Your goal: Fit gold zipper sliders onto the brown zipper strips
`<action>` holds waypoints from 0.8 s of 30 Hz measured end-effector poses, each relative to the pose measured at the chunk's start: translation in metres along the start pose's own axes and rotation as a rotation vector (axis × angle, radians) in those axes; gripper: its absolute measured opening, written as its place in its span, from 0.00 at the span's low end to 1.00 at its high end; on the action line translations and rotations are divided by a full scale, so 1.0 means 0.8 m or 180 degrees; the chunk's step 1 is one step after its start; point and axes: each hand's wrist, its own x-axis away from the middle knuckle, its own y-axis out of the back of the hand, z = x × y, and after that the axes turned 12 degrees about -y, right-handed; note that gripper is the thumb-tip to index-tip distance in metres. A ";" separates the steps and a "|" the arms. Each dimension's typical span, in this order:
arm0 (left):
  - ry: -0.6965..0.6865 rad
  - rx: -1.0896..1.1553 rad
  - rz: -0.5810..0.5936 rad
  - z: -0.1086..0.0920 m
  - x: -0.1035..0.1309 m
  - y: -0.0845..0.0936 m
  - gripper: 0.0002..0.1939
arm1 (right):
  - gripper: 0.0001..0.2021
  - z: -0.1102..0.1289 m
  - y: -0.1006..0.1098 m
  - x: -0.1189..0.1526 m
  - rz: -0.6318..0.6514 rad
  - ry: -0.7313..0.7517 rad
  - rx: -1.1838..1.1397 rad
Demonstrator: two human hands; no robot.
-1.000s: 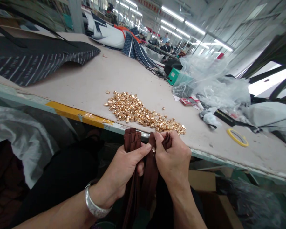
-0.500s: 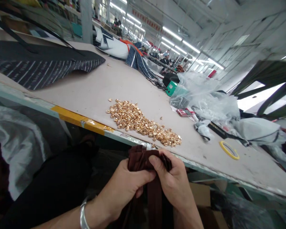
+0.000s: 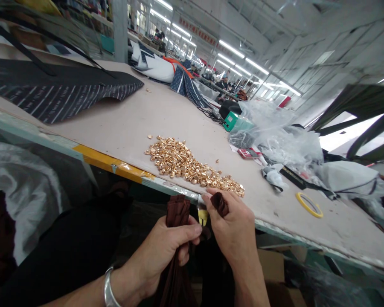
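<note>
A bundle of dark brown fabric strips (image 3: 178, 211) stands in my left hand (image 3: 171, 243), its thumb and fingers closed around it; the strips hang down below. My right hand (image 3: 233, 226) is curled around a folded end of brown fabric strip (image 3: 219, 204), and its thumb and index fingertips are at the table edge beside the gold pieces. Whether a small piece is between those fingertips I cannot make out. A heap of small shiny gold metal pieces (image 3: 182, 160) lies near the table's front edge. Between my hands, a yellow pronged piece (image 3: 202, 216) shows at that edge.
On the table (image 3: 115, 123) lie a striped dark sheet (image 3: 67, 100) at left, a green box (image 3: 231, 121), clear plastic bags (image 3: 284, 140), a red-and-grey device (image 3: 248, 153) and a yellow tape roll (image 3: 309, 204). Yellow tape (image 3: 109, 162) covers part of the front edge.
My hands were together on the brown strips and are now apart. My right hand has moved away from the bundle with a folded strip end, uncovering the yellow pronged piece.
</note>
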 end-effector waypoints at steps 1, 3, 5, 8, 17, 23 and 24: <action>0.0013 -0.0008 -0.0005 -0.001 0.001 0.000 0.07 | 0.06 0.002 -0.002 0.000 0.0053 -0.0008 0.0155; 0.0015 -0.0025 -0.0007 -0.004 0.002 0.001 0.07 | 0.06 0.004 -0.004 0.000 0.0105 -0.0056 0.0428; -0.0001 -0.0004 0.0022 -0.005 0.002 0.003 0.07 | 0.08 0.004 -0.004 0.001 0.0070 -0.0121 0.0611; 0.0002 0.0086 0.0084 -0.005 0.002 0.006 0.06 | 0.10 0.001 0.003 0.009 -0.0050 -0.0251 0.0512; 0.0071 0.0033 0.0288 -0.004 0.005 0.014 0.03 | 0.12 -0.026 0.018 0.064 0.1156 -0.1757 -0.2289; 0.0139 0.0076 0.0183 -0.005 0.004 0.015 0.03 | 0.11 -0.019 0.001 0.066 0.1384 -0.1887 -0.3011; 0.0128 0.0085 0.0167 -0.006 0.004 0.016 0.04 | 0.11 -0.017 0.000 0.065 0.1390 -0.1864 -0.3019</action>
